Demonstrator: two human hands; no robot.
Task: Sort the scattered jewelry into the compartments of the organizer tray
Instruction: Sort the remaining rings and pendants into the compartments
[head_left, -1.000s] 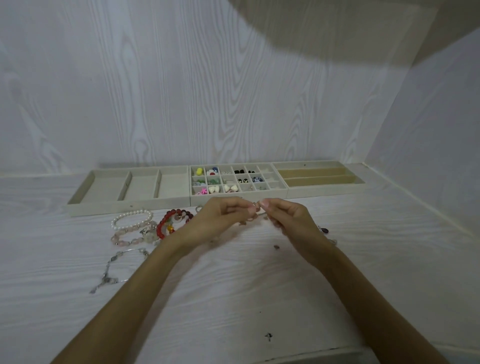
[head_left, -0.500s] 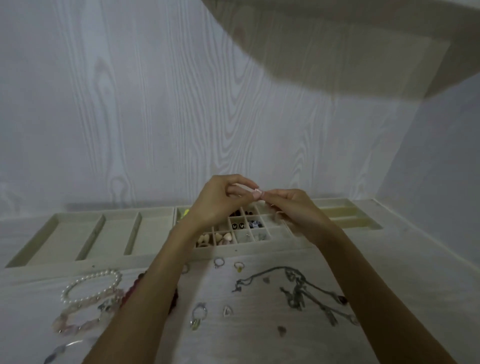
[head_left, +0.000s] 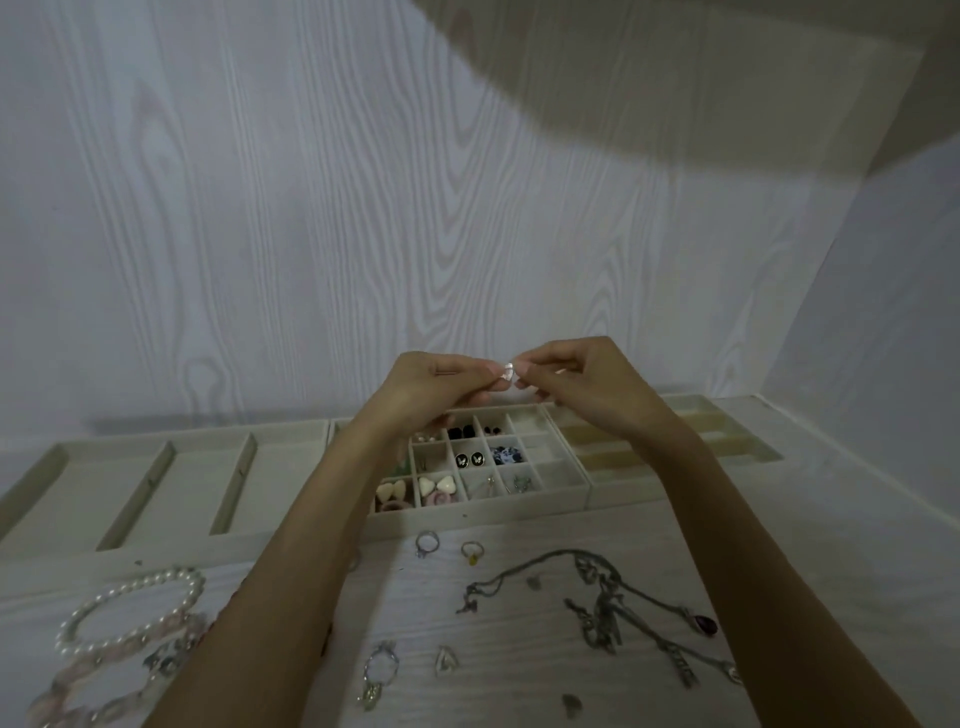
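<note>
Presently, I log both hands raised above the organizer tray (head_left: 540, 496), fingertips meeting over its back row of small cells. The left hand (head_left: 431, 389) and the right hand (head_left: 592, 387) each pinch one small pale piece (head_left: 508, 372) between thumb and forefinger; I cannot tell what kind of jewelry it is.

Edges and room: the tray runs along the back wall (head_left: 311, 234), its front rim facing me. Left of its small-cell grid lie three long compartments (head_left: 140, 483); right of the grid, slotted sections (head_left: 675, 447). The table (head_left: 519, 675) in front of the tray is open between my forearms.

Contents noted in the grid: black studs (head_left: 461, 432), butterfly studs (head_left: 468, 459), blue-patterned pieces (head_left: 505, 455), white hearts (head_left: 436, 486).

In front of the tray: two rings (head_left: 427, 544) just beside its rim, a tangle of chains (head_left: 602, 608) to the right, a pearl bracelet (head_left: 130, 608) and a pink bead bracelet (head_left: 83, 691) to the left, further small rings (head_left: 382, 665) nearer me.

Surface and room: pale wood-grain table and wall, a side wall (head_left: 883, 286) right of the tray, a shadow across the upper right.

Hidden: my left forearm covers the grid's left cells; the pink bracelet is cut by the frame edge.
</note>
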